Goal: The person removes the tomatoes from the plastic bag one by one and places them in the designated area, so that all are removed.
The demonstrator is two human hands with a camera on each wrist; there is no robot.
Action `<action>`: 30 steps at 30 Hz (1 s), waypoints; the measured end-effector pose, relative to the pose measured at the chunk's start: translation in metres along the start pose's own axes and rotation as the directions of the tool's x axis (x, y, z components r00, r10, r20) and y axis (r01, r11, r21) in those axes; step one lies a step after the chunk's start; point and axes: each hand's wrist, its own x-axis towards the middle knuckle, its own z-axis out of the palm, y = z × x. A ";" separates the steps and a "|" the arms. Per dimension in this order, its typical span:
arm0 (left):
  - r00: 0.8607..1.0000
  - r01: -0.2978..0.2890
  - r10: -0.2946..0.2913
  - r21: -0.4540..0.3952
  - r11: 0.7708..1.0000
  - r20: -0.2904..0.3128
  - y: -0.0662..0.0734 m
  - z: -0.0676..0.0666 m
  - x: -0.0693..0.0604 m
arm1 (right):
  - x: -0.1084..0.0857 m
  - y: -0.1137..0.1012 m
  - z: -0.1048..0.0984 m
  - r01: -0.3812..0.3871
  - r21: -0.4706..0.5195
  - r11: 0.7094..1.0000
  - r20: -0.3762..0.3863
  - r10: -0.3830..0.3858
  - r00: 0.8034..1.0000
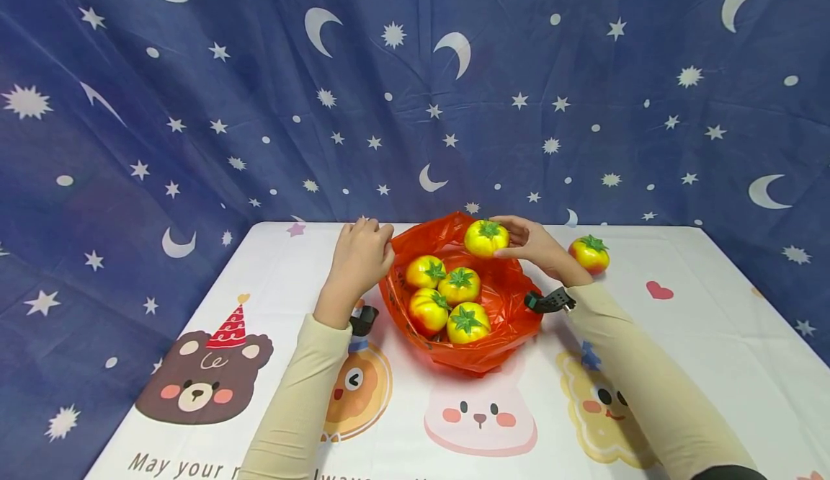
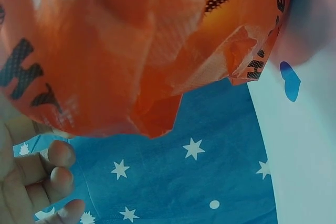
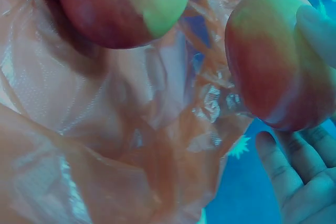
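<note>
An open red plastic bag (image 1: 502,289) (image 2: 105,77) (image 3: 121,145) holds several yellow-red tomatoes (image 1: 460,285) with green tops. At its left rim is my left hand (image 1: 362,260) (image 2: 34,177), fingers curled with the index finger partly behind the plastic; the thumb's grip is hidden in the left wrist view. My right hand (image 1: 528,242) (image 3: 310,182) holds another tomato (image 1: 486,238) (image 3: 278,61) between thumb and fingers, above the bag's back right part. In the right wrist view a second tomato (image 3: 123,6) lies inside the bag.
One more tomato (image 1: 588,255) sits on the white table cover (image 1: 700,365), right of the bag and behind my right forearm. A blue curtain (image 1: 389,141) with moons and stars hangs behind the table.
</note>
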 end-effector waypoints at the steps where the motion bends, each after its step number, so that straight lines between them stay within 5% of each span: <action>1: 1.000 0.000 0.000 0.000 1.000 0.002 0.000 0.000 0.000 | -0.001 -0.002 -0.001 0.006 -0.002 1.000 0.003 -0.006 1.000; 19: 1.000 -0.007 0.007 0.000 1.000 -0.011 0.000 0.000 -0.001 | -0.019 -0.043 -0.015 0.001 -0.103 0.995 0.062 0.005 0.998; 30: 1.000 -0.003 0.003 -0.008 1.000 -0.013 0.000 -0.001 0.000 | -0.027 -0.066 -0.022 0.094 -0.174 0.980 0.069 -0.084 0.994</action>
